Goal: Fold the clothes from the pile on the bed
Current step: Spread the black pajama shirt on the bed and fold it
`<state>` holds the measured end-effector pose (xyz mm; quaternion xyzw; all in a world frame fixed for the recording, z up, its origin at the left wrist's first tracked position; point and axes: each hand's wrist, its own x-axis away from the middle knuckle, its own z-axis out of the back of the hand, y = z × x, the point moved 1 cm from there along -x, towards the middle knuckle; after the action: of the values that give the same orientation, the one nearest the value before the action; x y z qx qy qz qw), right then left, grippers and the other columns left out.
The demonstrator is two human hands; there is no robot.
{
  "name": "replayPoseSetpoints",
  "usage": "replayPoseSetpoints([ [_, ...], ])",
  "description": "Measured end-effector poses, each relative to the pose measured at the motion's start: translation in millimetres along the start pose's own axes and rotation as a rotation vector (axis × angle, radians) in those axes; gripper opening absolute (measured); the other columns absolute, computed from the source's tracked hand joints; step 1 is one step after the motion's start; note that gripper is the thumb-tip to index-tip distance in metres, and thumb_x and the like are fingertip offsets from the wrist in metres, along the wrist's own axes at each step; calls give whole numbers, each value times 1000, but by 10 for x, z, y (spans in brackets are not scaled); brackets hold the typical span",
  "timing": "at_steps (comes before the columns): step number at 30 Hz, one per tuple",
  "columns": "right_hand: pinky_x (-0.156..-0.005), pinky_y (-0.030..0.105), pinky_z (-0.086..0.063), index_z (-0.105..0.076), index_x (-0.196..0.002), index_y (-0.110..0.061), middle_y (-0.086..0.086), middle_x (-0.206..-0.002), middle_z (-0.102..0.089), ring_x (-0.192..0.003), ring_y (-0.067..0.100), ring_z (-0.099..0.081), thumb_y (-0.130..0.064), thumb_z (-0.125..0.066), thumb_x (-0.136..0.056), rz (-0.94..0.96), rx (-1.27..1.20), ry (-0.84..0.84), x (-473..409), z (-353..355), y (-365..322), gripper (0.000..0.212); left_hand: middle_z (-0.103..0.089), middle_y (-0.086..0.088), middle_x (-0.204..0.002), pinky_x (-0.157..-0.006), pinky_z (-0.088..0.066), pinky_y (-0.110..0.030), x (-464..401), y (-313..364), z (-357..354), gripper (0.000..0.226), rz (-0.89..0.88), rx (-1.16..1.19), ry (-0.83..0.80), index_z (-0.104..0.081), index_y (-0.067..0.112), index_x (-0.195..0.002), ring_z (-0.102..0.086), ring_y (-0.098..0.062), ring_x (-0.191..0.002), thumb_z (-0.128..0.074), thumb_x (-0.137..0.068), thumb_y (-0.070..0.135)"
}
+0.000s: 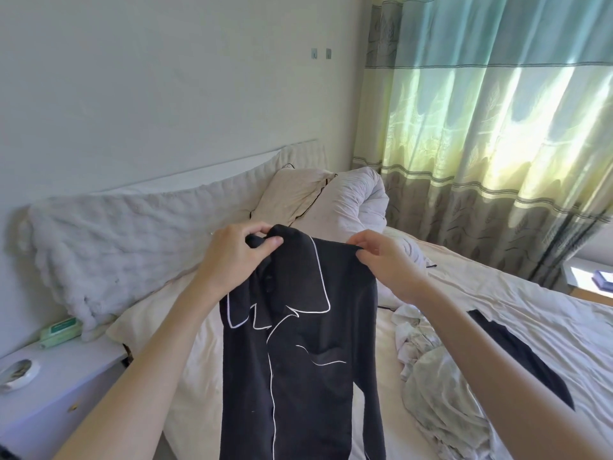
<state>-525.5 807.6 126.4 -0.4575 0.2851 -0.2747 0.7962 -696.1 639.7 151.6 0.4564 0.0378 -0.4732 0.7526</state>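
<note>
Left hand [232, 257]: pinching the black shirt [298, 343] at its collar.
Right hand [388, 263]: pinching the shoulder.
Shirt: hanging above the bed [497, 303].

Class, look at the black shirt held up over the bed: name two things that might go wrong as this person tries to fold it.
1. The left hand and right hand only pinch the black shirt at its shoulders, so it may slip.
2. Crumpled pale clothes lie just right of it on the bed; laid down there, the shirt could tangle or crease.
</note>
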Motion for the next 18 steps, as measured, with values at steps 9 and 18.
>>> replayPoseSetpoints([
  [9,-64,12,-36,-67,-101,-36,-18,-59,-49,-61,-1,-45,-33,-62,-87,174,-15,-109,6,-142,-276,15,-68,13,-77,-66,-44,-24,10,17,-62,7,-23,-28,-61,-72,28,-88,-59,-6,-71,-70,-82,31],
  [18,-75,29,-48,-76,-93,-13,-3,-64,-66,-68,9,-58,-22,-72,-82,98,140,74,-263,28,-251,15,-53,13,-99,-83,-38,-18,34,-90,142,38,151,139,-313,-55,47,-97,-54,1,-96,-63,-65,65],
])
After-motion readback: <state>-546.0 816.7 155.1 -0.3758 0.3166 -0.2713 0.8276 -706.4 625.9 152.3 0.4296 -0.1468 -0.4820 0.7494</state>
